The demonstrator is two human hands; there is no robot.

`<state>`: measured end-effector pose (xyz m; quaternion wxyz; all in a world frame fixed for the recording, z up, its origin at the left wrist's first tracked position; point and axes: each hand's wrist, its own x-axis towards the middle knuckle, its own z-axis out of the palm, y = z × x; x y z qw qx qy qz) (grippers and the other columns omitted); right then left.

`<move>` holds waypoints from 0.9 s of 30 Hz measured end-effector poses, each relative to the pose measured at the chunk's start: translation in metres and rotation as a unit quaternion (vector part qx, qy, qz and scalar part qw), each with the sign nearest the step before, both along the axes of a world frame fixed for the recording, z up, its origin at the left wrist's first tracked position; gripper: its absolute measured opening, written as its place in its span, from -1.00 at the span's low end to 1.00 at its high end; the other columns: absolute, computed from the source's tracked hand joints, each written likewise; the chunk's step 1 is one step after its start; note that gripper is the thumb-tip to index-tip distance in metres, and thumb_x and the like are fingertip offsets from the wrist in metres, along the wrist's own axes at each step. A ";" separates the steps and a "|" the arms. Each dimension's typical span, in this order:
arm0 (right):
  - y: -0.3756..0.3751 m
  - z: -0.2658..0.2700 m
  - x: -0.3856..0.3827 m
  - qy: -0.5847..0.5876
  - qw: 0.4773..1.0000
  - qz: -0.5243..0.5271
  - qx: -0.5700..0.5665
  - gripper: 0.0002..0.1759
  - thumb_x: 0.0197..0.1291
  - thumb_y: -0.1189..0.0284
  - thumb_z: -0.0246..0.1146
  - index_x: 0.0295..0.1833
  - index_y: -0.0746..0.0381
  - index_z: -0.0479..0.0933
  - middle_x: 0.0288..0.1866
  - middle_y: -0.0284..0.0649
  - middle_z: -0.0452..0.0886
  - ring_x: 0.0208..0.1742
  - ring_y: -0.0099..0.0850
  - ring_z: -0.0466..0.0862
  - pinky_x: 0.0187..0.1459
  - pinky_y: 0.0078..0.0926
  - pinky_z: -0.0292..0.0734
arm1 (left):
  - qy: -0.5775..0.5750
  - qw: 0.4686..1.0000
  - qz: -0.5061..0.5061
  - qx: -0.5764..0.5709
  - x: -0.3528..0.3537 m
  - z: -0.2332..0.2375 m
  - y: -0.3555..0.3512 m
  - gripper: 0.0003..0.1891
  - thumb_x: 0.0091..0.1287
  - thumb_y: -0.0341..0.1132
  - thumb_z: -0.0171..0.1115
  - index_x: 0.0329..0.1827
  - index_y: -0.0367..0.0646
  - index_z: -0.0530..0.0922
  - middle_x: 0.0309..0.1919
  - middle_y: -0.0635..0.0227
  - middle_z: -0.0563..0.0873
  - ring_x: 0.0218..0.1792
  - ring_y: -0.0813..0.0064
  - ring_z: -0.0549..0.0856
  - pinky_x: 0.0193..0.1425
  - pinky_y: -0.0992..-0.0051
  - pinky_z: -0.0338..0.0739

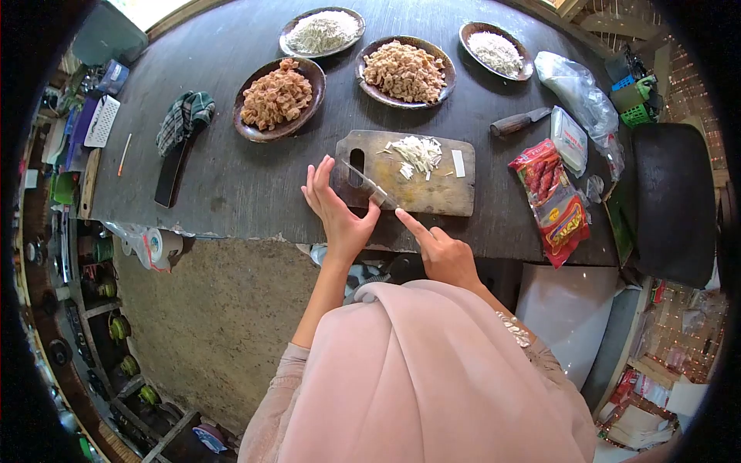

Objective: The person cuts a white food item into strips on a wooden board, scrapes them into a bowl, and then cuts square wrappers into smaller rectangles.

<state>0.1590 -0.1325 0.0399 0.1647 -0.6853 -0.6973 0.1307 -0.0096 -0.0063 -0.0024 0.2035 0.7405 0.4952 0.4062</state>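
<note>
My right hand [446,258] is closed on a knife [369,185], its index finger stretched along it, at the front edge of the wooden cutting board [448,202]. The blade points up and left across the board. My left hand [340,212] is beside the blade, fingers raised and apart, with the thumb by the blade; no object shows in its palm. Thin white strips [421,154] lie in a pile on the board, with one larger white piece [458,163] at their right.
Plates of brown pieces [278,94] [404,71] and plates of white shreds [323,32] [495,54] stand at the back. A second knife [521,122], a red packet [549,202] and plastic bags [579,92] lie right. A checked cloth [185,119] and phone [171,176] lie left.
</note>
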 end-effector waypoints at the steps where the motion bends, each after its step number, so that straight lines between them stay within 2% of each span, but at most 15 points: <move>1: -0.001 0.001 -0.001 0.001 1.000 0.002 0.000 -0.05 0.22 0.61 0.20 0.66 -0.33 0.17 -0.48 -0.22 0.48 -0.60 -0.21 0.63 -0.54 -0.19 0.62 | -0.002 1.000 -0.001 0.001 0.000 -0.001 0.000 0.03 0.05 -0.31 0.54 0.59 -0.14 0.08 0.54 0.19 0.24 0.63 -0.06 0.03 0.65 -0.18 -0.26; 9: 0.001 -0.007 -0.002 -0.005 1.000 -0.003 0.004 -0.04 0.21 0.60 0.23 0.66 -0.33 0.16 -0.50 -0.21 0.48 -0.61 -0.21 0.62 -0.54 -0.20 0.61 | 0.008 1.000 -0.006 -0.009 0.001 0.002 0.000 0.03 0.09 -0.29 0.54 0.60 -0.13 0.08 0.54 0.17 0.22 0.63 -0.06 0.03 0.65 -0.15 -0.25; 11: 0.003 -0.008 -0.003 0.069 0.998 -0.011 0.000 -0.11 0.28 0.57 0.20 0.66 -0.33 0.17 -0.50 -0.17 0.51 -0.55 -0.17 0.65 -0.46 -0.15 0.64 | 0.012 1.000 -0.010 -0.013 0.000 0.001 0.000 0.03 0.10 -0.29 0.54 0.60 -0.14 0.07 0.54 0.16 0.22 0.62 -0.06 0.04 0.65 -0.15 -0.23; 12: 0.004 -0.007 -0.003 0.069 0.997 -0.017 0.000 -0.11 0.28 0.57 0.20 0.66 -0.33 0.17 -0.50 -0.17 0.51 -0.55 -0.17 0.65 -0.46 -0.15 0.64 | 0.014 1.000 -0.012 -0.023 -0.002 0.000 0.001 0.02 0.10 -0.27 0.55 0.59 -0.15 0.09 0.54 0.14 0.22 0.62 -0.08 0.05 0.65 -0.14 -0.21; 14: 0.007 -0.003 -0.002 0.143 0.989 -0.028 -0.008 -0.20 0.38 0.52 0.16 0.66 -0.28 0.18 -0.44 -0.10 0.59 -0.43 -0.07 0.69 -0.33 -0.07 0.65 | 0.016 0.999 -0.021 -0.030 -0.003 0.003 0.002 0.01 0.10 -0.26 0.56 0.58 -0.16 0.11 0.54 0.13 0.23 0.61 -0.10 0.06 0.64 -0.13 -0.20; 16: 0.008 -0.001 -0.001 0.167 0.985 -0.050 -0.007 -0.24 0.42 0.50 0.13 0.66 -0.26 0.18 -0.40 -0.06 0.62 -0.38 -0.03 0.69 -0.28 -0.03 0.63 | 0.024 0.999 -0.042 -0.017 -0.005 0.011 0.001 -0.13 0.10 -0.20 0.59 0.48 -0.04 0.30 0.52 0.11 0.26 0.61 -0.15 0.04 0.62 -0.21 -0.21; 17: 0.008 -0.001 -0.002 0.190 0.980 -0.065 -0.008 -0.28 0.45 0.48 0.11 0.66 -0.23 0.18 -0.35 -0.01 0.66 -0.33 0.02 0.69 -0.22 0.00 0.61 | 0.026 0.998 -0.050 -0.016 -0.007 0.012 0.001 -0.13 0.10 -0.20 0.59 0.48 -0.04 0.30 0.52 0.11 0.26 0.61 -0.15 0.04 0.62 -0.21 -0.21; 19: 0.010 0.002 -0.006 0.205 0.974 -0.090 -0.007 -0.28 0.45 0.48 0.11 0.65 -0.22 0.19 -0.33 0.02 0.66 -0.32 0.04 0.69 -0.22 0.01 0.58 | 0.104 0.992 -0.070 -0.009 -0.011 0.016 0.004 -0.42 0.10 -0.14 0.61 0.21 0.10 0.57 0.51 0.15 0.29 0.62 -0.16 0.03 0.59 -0.32 -0.25; 20: 0.010 0.004 -0.008 0.217 0.970 -0.108 -0.008 -0.29 0.45 0.47 0.11 0.65 -0.20 0.19 -0.31 0.05 0.67 -0.31 0.06 0.69 -0.21 0.02 0.56 | 0.104 0.991 -0.080 -0.007 -0.013 0.016 0.007 -0.42 0.10 -0.14 0.61 0.21 0.10 0.57 0.51 0.15 0.29 0.62 -0.16 0.03 0.59 -0.32 -0.25; 22: 0.010 0.009 -0.016 0.228 0.964 -0.134 0.000 -0.29 0.46 0.47 0.11 0.65 -0.21 0.19 -0.30 0.08 0.67 -0.28 0.08 0.69 -0.19 0.02 0.55 | 0.123 0.986 -0.116 0.004 -0.017 0.016 0.016 -0.69 0.14 -0.14 0.59 -0.08 0.17 0.70 0.51 0.19 0.32 0.63 -0.14 0.02 0.57 -0.40 -0.30; 25: 0.010 0.012 -0.031 0.252 0.951 -0.181 0.006 -0.32 0.48 0.46 0.11 0.65 -0.17 0.20 -0.25 0.13 0.68 -0.22 0.11 0.69 -0.15 0.02 0.54 | 0.118 0.980 -0.155 0.032 -0.024 0.017 0.034 -0.78 0.15 -0.17 0.57 -0.19 0.17 0.71 0.51 0.26 0.32 0.62 -0.16 0.02 0.55 -0.45 -0.26; 27: 0.011 0.011 -0.044 0.266 0.941 -0.211 0.009 -0.34 0.49 0.45 0.10 0.65 -0.13 0.21 -0.22 0.14 0.69 -0.18 0.13 0.70 -0.12 0.02 0.55 | 0.119 0.975 -0.183 0.031 -0.029 0.018 0.047 -0.80 0.16 -0.17 0.57 -0.20 0.18 0.72 0.51 0.27 0.34 0.63 -0.14 0.03 0.57 -0.42 -0.28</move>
